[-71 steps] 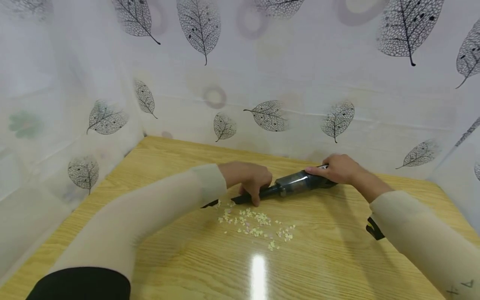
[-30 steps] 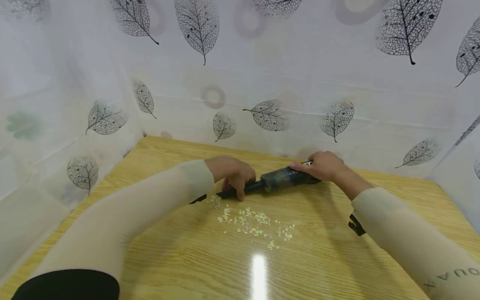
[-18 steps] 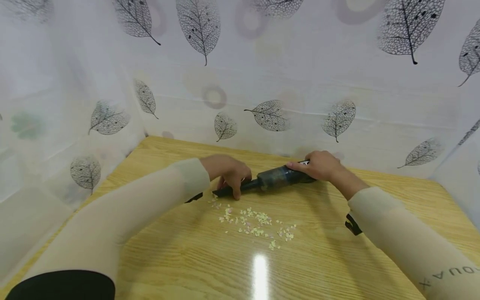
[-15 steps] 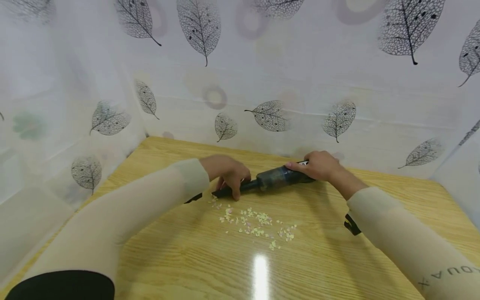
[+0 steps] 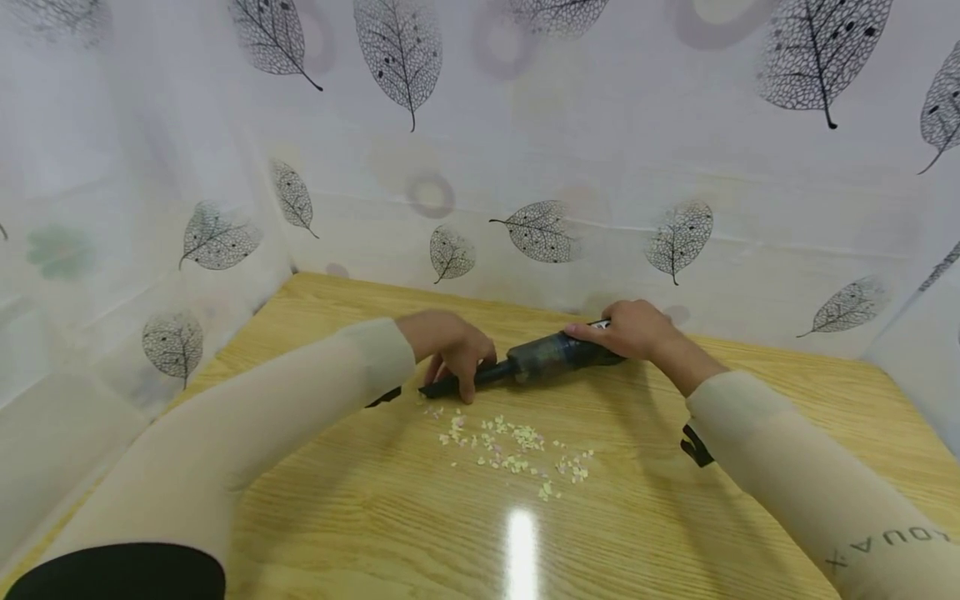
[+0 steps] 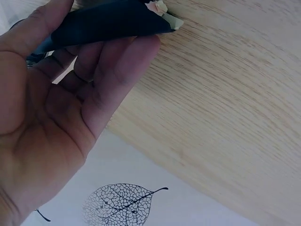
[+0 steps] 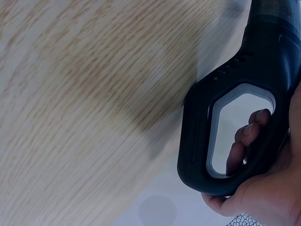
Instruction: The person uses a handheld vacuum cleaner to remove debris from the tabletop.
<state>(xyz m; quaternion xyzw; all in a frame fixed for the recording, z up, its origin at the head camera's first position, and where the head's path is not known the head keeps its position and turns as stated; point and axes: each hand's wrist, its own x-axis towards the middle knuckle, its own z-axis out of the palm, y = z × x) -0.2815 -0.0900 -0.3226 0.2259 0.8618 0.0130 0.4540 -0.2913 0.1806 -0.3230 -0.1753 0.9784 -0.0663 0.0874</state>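
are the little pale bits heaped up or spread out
Spread out: the pale bits lie scattered on the table, with gaps showing between them.

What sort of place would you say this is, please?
Probably a makeshift indoor booth: leaf-print sheeting rises around three sides of a wood-grain tabletop, which shows a lamp-like glare.

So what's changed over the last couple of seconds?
The handheld vacuum slid to the person's left, the left hand and right hand moving with it. Fewer pale scraps show by its nozzle tip. Nothing was grabbed or released: both hands kept their hold, and the main scatter stayed put.
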